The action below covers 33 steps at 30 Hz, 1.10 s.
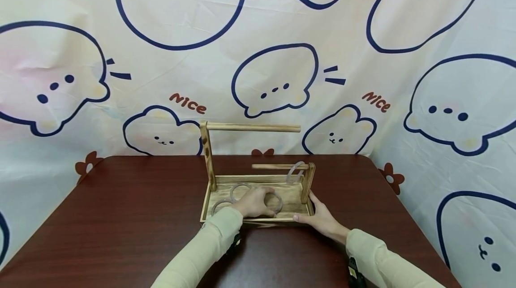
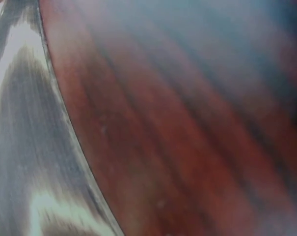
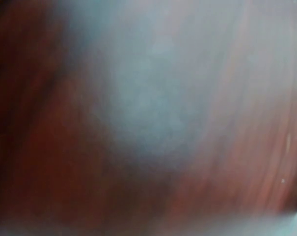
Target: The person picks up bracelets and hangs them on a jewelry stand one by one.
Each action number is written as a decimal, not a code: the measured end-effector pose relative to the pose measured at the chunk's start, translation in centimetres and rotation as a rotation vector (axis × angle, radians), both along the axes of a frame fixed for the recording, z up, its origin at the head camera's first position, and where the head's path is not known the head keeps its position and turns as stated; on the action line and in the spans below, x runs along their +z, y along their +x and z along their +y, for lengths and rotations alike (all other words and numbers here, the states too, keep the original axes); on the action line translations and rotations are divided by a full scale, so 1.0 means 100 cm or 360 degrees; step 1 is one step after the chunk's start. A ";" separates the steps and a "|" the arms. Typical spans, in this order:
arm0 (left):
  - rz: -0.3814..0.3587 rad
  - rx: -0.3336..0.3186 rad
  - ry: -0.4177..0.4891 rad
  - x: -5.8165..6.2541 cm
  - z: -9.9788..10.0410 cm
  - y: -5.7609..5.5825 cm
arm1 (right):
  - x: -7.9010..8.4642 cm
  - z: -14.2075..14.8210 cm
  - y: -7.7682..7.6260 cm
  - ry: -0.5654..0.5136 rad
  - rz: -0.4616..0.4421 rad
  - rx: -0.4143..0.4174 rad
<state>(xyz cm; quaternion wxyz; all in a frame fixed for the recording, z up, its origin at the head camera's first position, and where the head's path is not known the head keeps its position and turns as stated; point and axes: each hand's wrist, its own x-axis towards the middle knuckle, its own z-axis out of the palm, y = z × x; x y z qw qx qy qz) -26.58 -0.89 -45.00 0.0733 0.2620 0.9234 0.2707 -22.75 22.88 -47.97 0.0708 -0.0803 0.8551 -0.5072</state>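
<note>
A wooden rack with a shallow tray, a tall post with a long bar and a short post with a short bar stands on the table. My left hand reaches into the tray and pinches a clear bangle between thumb and fingers. Left of it in the tray lie a second bangle and a third bangle, partly covered by the hand and sleeve. Another pale bangle hangs on the short bar. My right hand grips the tray's front right corner, thumb on the front edge.
The dark brown table reaches out on both sides of the rack. Behind it hangs a patterned cloth. The long bar juts rightward above the tray. Both wrist views show mostly blurred tabletop.
</note>
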 end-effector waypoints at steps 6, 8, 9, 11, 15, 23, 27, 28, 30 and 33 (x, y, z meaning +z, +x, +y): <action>0.0074 -0.0045 0.0082 0.005 -0.001 -0.001 | 0.000 0.002 0.000 0.0031 -0.0019 -0.0015; 0.0088 -0.0044 0.0102 0.009 -0.002 -0.001 | 0.000 0.003 0.001 0.0034 -0.0026 -0.0028; 0.0091 -0.0040 0.0105 0.010 -0.003 -0.001 | 0.000 0.003 0.001 0.0025 -0.0033 -0.0032; 0.0081 -0.0024 0.0099 0.013 -0.004 -0.001 | 0.000 0.002 0.001 0.0028 -0.0037 -0.0033; 0.0017 0.0020 0.0096 0.017 -0.006 0.001 | 0.000 0.001 0.001 0.0034 -0.0042 -0.0024; 0.0008 0.0085 0.0183 0.029 -0.010 0.005 | -0.002 0.002 0.002 0.0057 -0.0051 -0.0045; 0.0049 0.0113 0.0213 0.034 -0.013 0.006 | -0.002 0.002 0.001 0.0055 -0.0044 -0.0037; 0.0047 0.0119 0.0224 0.035 -0.014 0.006 | -0.002 0.002 0.001 0.0051 -0.0046 -0.0033; 0.0038 0.0145 0.0238 0.035 -0.016 0.007 | -0.001 0.001 0.001 0.0038 -0.0038 -0.0030; 0.0012 0.0167 0.0283 0.035 -0.021 0.008 | 0.000 0.000 0.001 0.0036 -0.0032 -0.0027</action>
